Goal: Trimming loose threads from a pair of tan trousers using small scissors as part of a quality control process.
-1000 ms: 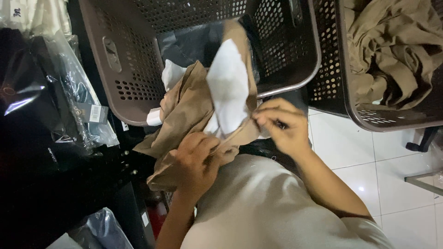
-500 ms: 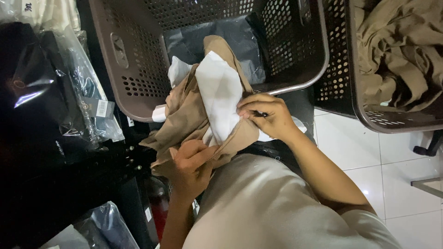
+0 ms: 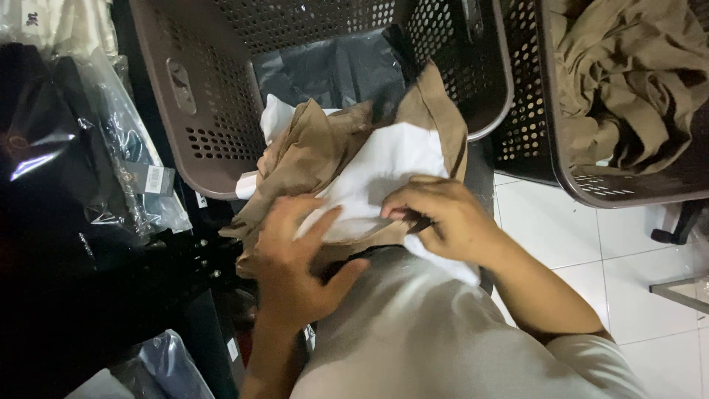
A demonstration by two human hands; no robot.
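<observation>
Tan garment (image 3: 310, 159) with a white lining panel (image 3: 377, 174) turned outward, bunched against the person's front and draped over the near rim of the grey perforated basket (image 3: 185, 96). White pocket-like cloth spread flat on top, tan fabric folded around and under it, one corner hanging down toward the dark gap at left.

Left hand (image 3: 295, 266) laid open on the garment, fingers (image 3: 317, 225) spread and pressing the lower edge of the white panel, palm over tan cloth; no closed grip, only a flat hold. Right hand (image 3: 443, 218) curled over the right side of the white panel, grip narrow, thumb and fingertips pinched on a fold of the white cloth (a small dark object seems tucked under the fingers, too hidden to identify). Hands near each other, not touching.

Below both hands, pale grey shirt (image 3: 428, 332) of the person. Inside the basket behind the garment, a black plastic bag (image 3: 325, 70). To the right, a second dark basket (image 3: 539, 111) holding a heap of olive-brown cloth (image 3: 620, 81). White tiled floor (image 3: 591, 244) underneath. At left, clear plastic-wrapped packages (image 3: 125, 162) stacked beside dark goods.
</observation>
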